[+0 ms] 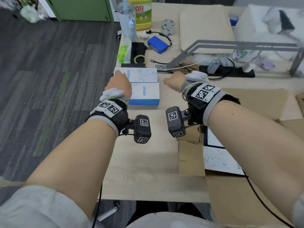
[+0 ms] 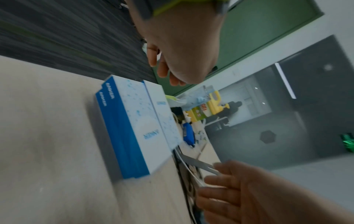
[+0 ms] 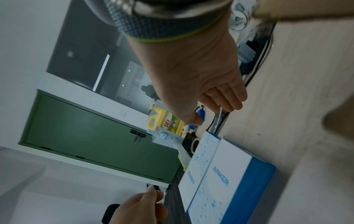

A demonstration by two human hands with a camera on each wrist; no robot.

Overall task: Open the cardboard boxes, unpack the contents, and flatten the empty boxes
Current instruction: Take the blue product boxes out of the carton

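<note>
2 white-and-blue anker boxes (image 1: pixel 144 89) lie side by side on the table (image 1: pixel 148 162), blue edge toward the viewer. the left hand (image 1: pixel 119 84) hovers over their 9 o'clock side, fingers relaxed, holding nothing. the right hand (image 1: pixel 172 81), at their 3 o'clock, is loosely spread and empty. the open cardboard box (image 1: pixel 190 155) holds another speckled white box (image 1: pixel 220 158).

We see two Anker boxes (image 1: pixel 144 92) side by side near the table's (image 1: pixel 148 162) left edge; behind them a battery (image 1: pixel 157 44) and bottle (image 1: pixel 142 12); right, an open carton (image 1: pixel 230 162).
</note>
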